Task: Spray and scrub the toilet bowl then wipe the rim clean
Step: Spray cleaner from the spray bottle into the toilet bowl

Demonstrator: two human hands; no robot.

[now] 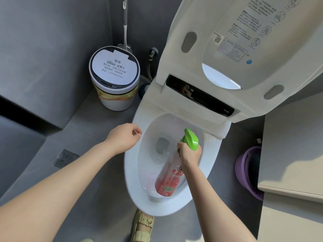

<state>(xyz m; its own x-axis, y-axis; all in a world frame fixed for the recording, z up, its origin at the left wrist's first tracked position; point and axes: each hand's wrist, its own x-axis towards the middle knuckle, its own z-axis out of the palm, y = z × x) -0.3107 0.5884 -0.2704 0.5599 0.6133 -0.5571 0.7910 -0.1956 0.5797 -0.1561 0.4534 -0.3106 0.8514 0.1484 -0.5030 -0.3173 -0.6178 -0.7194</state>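
The white toilet bowl stands open in the middle, its seat and lid raised. My right hand grips the neck of a red-and-white spray bottle with a green trigger head, held over the bowl with the nozzle pointing at the back inner wall. My left hand hovers at the bowl's left rim with fingers loosely curled, holding nothing. A toilet brush with a long white handle leans in the far corner behind the bin.
A white lidded bin with a yellow liner stands left of the toilet. A floor drain lies at the left. A purple basin sits right of the bowl beside a beige cabinet. My sandalled foot is below the bowl.
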